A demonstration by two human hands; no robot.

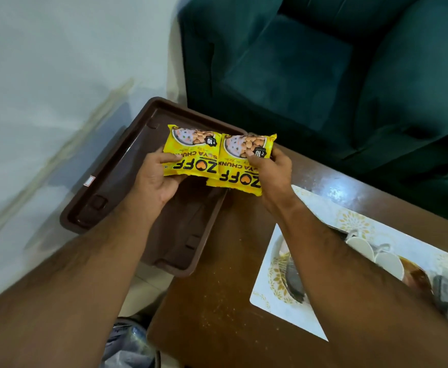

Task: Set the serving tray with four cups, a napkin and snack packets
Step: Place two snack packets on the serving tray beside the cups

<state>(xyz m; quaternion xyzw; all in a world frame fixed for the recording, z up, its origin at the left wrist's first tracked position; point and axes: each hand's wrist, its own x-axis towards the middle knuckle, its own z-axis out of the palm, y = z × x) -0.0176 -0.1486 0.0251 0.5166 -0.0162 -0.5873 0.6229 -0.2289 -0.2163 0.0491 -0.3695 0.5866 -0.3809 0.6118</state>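
Note:
Two yellow snack packets are held side by side above the far part of a brown serving tray [111, 179]. My left hand [156, 181] grips the left packet [193, 152] by its near left edge. My right hand [270, 173] pinches the right packet [244, 160], which slightly overlaps the left one. The tray lies on the left end of a wooden table [217, 301], overhanging its edge, with nothing resting inside it. White cups [377, 258] lie on a patterned white mat [278, 282] at the right, partly hidden behind my right forearm.
A dark green sofa [324, 75] stands right behind the table. Pale floor [45, 88] lies to the left. Dark wrapped items [446, 296] sit on the mat's right end. A bag [130, 346] rests on the floor below the table's near left corner.

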